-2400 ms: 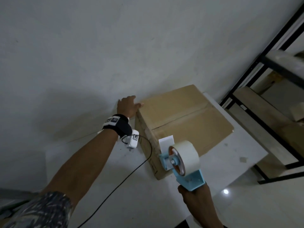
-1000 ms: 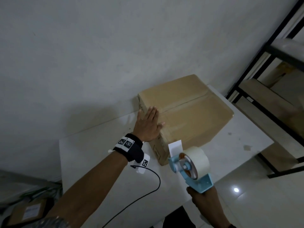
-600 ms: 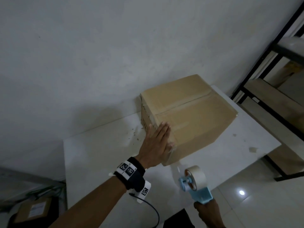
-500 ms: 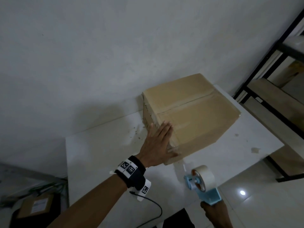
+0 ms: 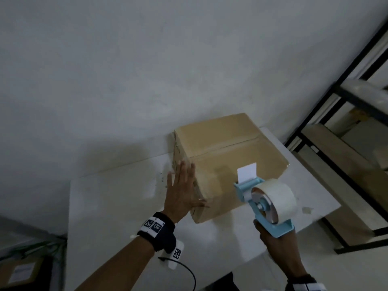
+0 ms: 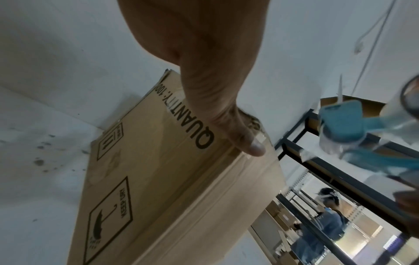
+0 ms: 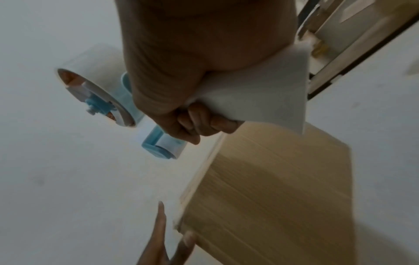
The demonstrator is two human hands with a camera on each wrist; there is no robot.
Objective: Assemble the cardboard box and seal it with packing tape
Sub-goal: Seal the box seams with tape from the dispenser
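Tape dispenser raised toward the box

The tape dispenser point(image 5: 265, 203) (gripped by the right hand point(image 5: 277, 246)) is lifted from below the table edge to beside the cardboard box point(image 5: 228, 162); the left hand point(image 5: 182, 194) is slid slightly lower along its side.

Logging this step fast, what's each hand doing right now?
Left hand: open, flat fingers pressing the side of the brown cardboard box.
Right hand: closed round the handle of the light blue tape dispenser.

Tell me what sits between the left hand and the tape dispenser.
In the head view, the near corner of the cardboard box lies between the flat left hand and the tape dispenser held in the right hand; nothing else shows there.
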